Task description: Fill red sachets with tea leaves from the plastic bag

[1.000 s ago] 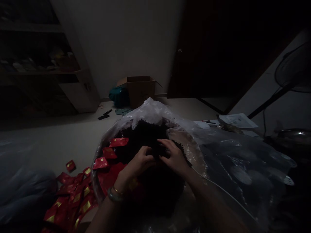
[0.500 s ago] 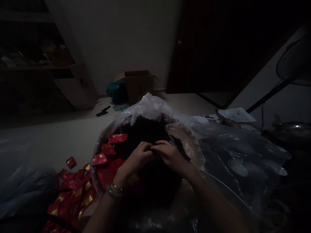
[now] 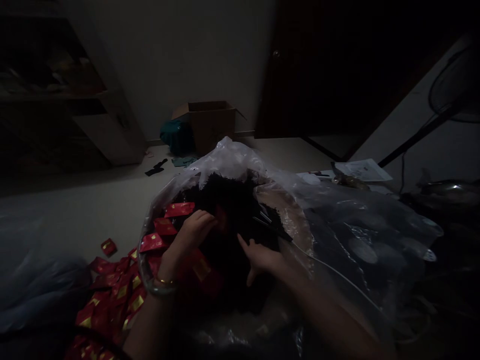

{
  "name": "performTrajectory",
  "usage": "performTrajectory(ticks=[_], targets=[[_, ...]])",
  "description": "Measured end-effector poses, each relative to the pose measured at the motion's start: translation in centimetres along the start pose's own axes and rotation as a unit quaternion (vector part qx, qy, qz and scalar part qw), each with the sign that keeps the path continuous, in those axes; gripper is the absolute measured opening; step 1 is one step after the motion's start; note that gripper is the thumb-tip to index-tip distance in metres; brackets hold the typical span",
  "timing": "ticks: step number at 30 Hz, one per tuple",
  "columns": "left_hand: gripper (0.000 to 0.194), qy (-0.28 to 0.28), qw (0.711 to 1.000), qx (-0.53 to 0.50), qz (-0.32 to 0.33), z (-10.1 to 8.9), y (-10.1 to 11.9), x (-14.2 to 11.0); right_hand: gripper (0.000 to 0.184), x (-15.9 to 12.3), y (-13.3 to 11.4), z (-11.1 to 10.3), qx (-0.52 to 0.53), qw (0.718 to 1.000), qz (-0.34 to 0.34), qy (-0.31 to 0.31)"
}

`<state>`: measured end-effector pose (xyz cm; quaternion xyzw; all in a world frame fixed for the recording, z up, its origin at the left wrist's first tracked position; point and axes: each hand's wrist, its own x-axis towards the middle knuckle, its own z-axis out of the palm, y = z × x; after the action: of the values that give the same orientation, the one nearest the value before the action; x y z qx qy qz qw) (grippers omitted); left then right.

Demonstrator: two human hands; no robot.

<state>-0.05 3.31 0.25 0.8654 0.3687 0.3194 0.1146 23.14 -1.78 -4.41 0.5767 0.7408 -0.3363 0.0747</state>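
My left hand (image 3: 195,226) is closed at the left of a heap of loose dark leaf-like material (image 3: 228,192), pinching what looks like a small red packet (image 3: 221,218), dim in the shadow. Over the middle of the heap, my right hand (image 3: 262,257) is open, fingers apart, with nothing in it. A dark two-armed clamp-like tool (image 3: 275,229) with a white cord lies just beyond it. Several red foil packets (image 3: 165,226) lie inside the left rim, close to my left wrist.
Clear plastic sheeting (image 3: 234,154) lines the round container and spreads right. More red packets (image 3: 120,287) are piled outside it at the lower left. A cardboard box (image 3: 212,125) and a teal bag (image 3: 176,136) stand by the wall. A fan (image 3: 455,87) is at right.
My hands were together over the heap and have parted: the left moved left with the reddish packet, the right drew down and opened. The clamp-like tool is now more exposed.
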Motion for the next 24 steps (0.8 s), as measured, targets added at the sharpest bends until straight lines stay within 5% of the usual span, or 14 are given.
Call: performTrajectory(ticks=[5, 11, 14, 18, 24], targets=[[0.016, 0.018, 1.0, 0.0, 0.019, 0.2, 0.2, 0.1, 0.136, -0.1, -2.5, 0.1, 0.011, 1.0, 0.027, 0.005], [0.011, 0.064, 0.997, -0.005, 0.036, 0.0, 0.6, 0.3, 0.117, 0.2, -1.8, -2.4, 0.095, 0.987, 0.021, 0.13], [0.01, 0.064, 0.998, -0.002, 0.014, -0.2, 0.6, 0.3, 0.132, -0.3, -0.8, -2.8, 0.061, 0.994, 0.051, 0.073], [0.015, 0.059, 0.998, -0.004, 0.002, 0.0, 0.4, 0.1, 0.142, -0.7, -1.1, -1.3, 0.03, 0.998, 0.042, -0.029], [0.022, 0.025, 0.998, -0.054, -0.026, -0.1, 0.4, 0.1, 0.123, 0.0, -3.2, 1.6, 0.135, 0.987, -0.026, 0.079]])
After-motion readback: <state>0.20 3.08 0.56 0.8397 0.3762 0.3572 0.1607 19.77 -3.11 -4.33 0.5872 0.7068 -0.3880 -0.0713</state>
